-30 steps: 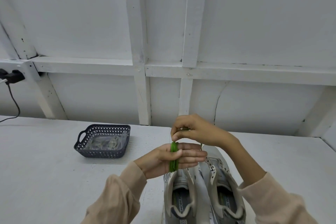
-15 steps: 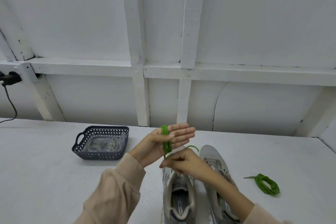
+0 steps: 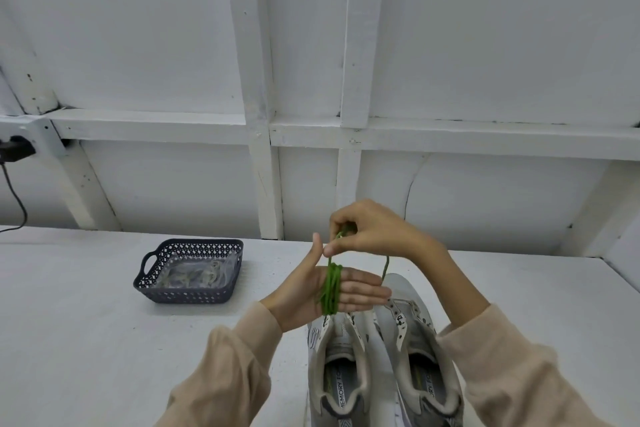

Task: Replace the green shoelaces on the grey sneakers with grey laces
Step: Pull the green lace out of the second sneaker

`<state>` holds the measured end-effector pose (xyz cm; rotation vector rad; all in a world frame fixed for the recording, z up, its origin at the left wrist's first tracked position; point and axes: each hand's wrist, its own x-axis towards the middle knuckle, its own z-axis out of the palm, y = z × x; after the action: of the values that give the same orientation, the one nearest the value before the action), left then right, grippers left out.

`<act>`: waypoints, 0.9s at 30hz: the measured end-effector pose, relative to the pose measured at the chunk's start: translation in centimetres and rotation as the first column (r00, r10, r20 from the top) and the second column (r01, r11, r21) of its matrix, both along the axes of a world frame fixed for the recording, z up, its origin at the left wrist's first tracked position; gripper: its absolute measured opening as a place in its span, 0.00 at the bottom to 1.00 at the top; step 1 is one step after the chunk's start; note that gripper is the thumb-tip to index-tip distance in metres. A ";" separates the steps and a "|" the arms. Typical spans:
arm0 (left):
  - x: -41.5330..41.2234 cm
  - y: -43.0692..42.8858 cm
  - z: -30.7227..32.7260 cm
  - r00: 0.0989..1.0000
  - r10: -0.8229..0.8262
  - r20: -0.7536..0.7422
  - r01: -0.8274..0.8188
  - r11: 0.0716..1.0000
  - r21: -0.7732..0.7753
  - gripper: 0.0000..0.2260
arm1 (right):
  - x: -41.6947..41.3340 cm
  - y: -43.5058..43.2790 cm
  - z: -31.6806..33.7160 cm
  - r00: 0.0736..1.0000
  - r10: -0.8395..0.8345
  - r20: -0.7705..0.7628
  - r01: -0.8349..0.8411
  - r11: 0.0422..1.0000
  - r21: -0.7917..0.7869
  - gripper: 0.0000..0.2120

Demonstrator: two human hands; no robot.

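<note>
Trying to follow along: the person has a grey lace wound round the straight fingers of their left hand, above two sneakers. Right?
Not quite: the lace is green, not grey. The head view shows it wound round the straight fingers of the left hand, above the two sneakers, with the right hand pinching its free part.

The basket (image 3: 187,295) sits left of the sneakers (image 3: 337,350) (both on the table (image 3: 86,322)).

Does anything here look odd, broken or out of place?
Nothing is spilled or damaged. The only unusual sight is the grey sneakers standing with bare eyelets, while the green lace is wound round the flat left hand, a strand of it pinched by the right hand. That suits a lace swap.
</note>
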<state>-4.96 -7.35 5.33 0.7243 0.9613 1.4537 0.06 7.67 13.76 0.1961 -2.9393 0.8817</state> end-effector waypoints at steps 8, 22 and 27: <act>-1.5 -0.9 1.2 0.972 0.155 0.178 -0.191 0.959 0.209 0.45 | 1.1 -1.8 -7.1 0.966 0.260 0.019 -0.244 0.929 -0.280 0.14; -0.9 -0.8 -0.7 0.993 0.117 -0.013 -0.117 0.993 -0.027 0.47 | 0.1 1.1 0.8 0.995 0.081 -0.057 -0.085 0.994 -0.071 0.07; -0.8 -0.9 0.4 1.000 0.026 0.003 -0.026 0.997 0.067 0.47 | -2.1 1.5 -4.2 0.998 -0.065 -0.027 0.054 0.957 -0.285 0.06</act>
<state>-5.72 -8.28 5.73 0.7614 0.9269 1.5155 -2.01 9.16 9.52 0.1048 -2.7265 1.2602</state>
